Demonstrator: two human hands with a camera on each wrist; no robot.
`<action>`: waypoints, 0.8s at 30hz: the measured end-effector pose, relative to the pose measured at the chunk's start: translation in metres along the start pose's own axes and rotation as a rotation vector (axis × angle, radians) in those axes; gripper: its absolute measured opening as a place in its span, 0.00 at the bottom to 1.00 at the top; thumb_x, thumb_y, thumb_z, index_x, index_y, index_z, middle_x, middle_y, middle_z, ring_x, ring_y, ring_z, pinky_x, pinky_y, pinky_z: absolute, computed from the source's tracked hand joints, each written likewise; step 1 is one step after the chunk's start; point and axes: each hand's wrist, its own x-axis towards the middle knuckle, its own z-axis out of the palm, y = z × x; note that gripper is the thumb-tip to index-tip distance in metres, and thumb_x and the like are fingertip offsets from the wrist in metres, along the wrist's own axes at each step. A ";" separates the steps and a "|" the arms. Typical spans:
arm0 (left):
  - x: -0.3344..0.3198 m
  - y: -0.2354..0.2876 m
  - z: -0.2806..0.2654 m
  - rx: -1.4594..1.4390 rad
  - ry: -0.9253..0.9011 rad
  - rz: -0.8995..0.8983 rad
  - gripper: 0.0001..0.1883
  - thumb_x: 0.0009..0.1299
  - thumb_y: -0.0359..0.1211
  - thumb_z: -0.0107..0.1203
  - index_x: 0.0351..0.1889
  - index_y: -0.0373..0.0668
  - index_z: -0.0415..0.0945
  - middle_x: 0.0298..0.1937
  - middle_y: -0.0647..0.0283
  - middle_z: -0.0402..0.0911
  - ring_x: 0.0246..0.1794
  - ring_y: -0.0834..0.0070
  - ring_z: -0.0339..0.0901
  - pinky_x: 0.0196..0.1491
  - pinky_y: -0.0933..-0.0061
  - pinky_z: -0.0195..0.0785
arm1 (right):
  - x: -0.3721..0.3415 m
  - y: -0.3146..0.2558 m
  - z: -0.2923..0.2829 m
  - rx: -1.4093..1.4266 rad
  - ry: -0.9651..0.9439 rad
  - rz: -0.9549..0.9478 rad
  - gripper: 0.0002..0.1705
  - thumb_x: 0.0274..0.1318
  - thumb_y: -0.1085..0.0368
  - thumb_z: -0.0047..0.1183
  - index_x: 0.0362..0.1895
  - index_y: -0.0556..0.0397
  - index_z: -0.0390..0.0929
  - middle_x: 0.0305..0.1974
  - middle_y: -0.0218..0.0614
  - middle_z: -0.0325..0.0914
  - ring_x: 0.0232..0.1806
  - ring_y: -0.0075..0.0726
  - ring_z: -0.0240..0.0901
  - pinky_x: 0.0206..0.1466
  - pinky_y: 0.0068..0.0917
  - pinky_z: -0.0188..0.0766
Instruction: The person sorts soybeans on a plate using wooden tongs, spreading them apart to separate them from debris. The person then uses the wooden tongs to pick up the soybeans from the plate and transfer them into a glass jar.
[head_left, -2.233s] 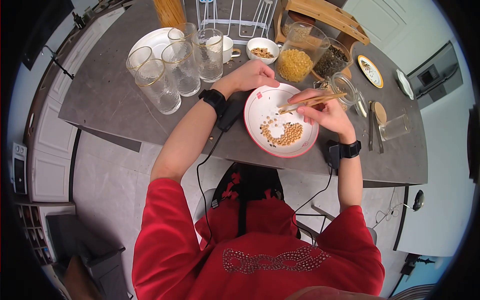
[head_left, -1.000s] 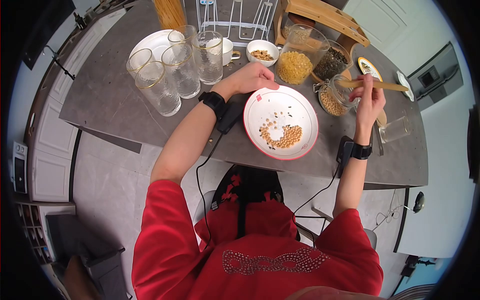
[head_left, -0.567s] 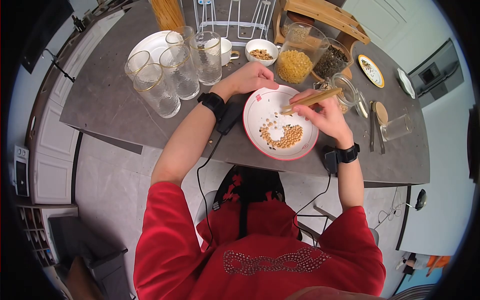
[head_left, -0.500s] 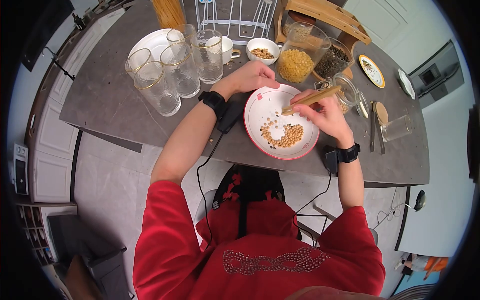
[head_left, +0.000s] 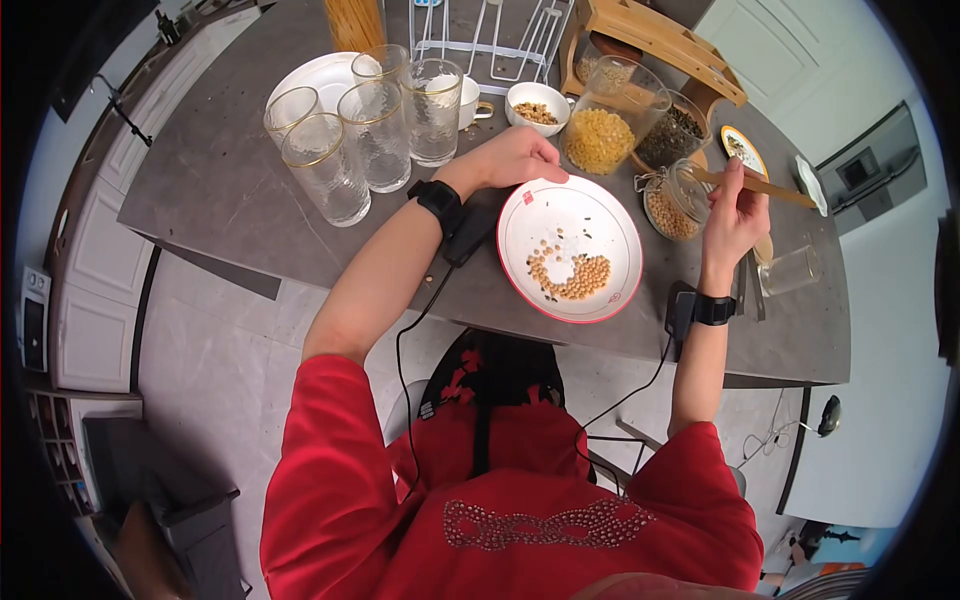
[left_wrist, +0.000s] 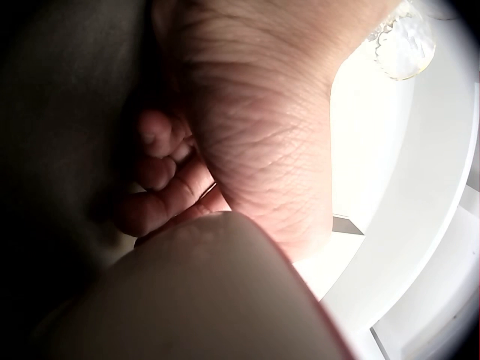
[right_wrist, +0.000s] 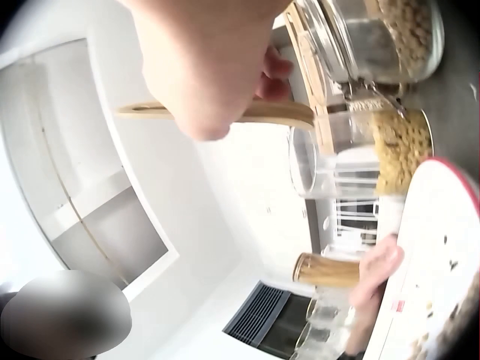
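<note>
My left hand grips the far-left rim of a white plate with a red edge. In the left wrist view its fingers curl in at the plate's edge. Pale round beans lie in a patch on the plate, with a few dark seeds scattered around. My right hand pinches wooden tongs, raised to the right of the plate. Their tips are at the mouth of an open glass jar partly filled with similar beans. Whether the tips hold a bean, I cannot tell.
Several gold-rimmed glasses stand left of the plate. Behind it are a small bowl of nuts, a container of yellow pasta and a jar of dark seeds. A glass lies on its side at the right.
My right hand has carried the tongs from over the plate rightward to the jar's mouth. My left hand stays at the plate's rim; the head view has shifted slightly.
</note>
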 end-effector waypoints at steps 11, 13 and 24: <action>-0.006 0.009 0.002 -0.013 -0.018 -0.021 0.14 0.71 0.36 0.63 0.25 0.39 0.82 0.22 0.76 0.76 0.24 0.91 0.67 0.28 0.79 0.57 | -0.036 -0.020 0.023 0.300 -0.906 -0.025 0.09 0.58 0.71 0.69 0.44 0.57 0.88 0.42 0.32 0.89 0.43 0.27 0.85 0.48 0.27 0.79; -0.002 0.004 0.001 0.008 -0.015 -0.004 0.14 0.71 0.36 0.63 0.25 0.39 0.82 0.22 0.76 0.76 0.24 0.91 0.67 0.28 0.79 0.56 | -0.040 -0.028 0.025 0.308 -1.034 -0.036 0.10 0.58 0.69 0.70 0.45 0.55 0.88 0.42 0.31 0.89 0.42 0.28 0.85 0.48 0.26 0.79; -0.004 0.006 0.001 -0.003 -0.004 -0.007 0.13 0.71 0.35 0.63 0.25 0.39 0.82 0.21 0.76 0.75 0.24 0.91 0.67 0.27 0.79 0.56 | -0.042 -0.025 0.030 0.275 -1.086 0.050 0.09 0.61 0.70 0.67 0.44 0.60 0.88 0.44 0.34 0.89 0.41 0.23 0.84 0.44 0.23 0.81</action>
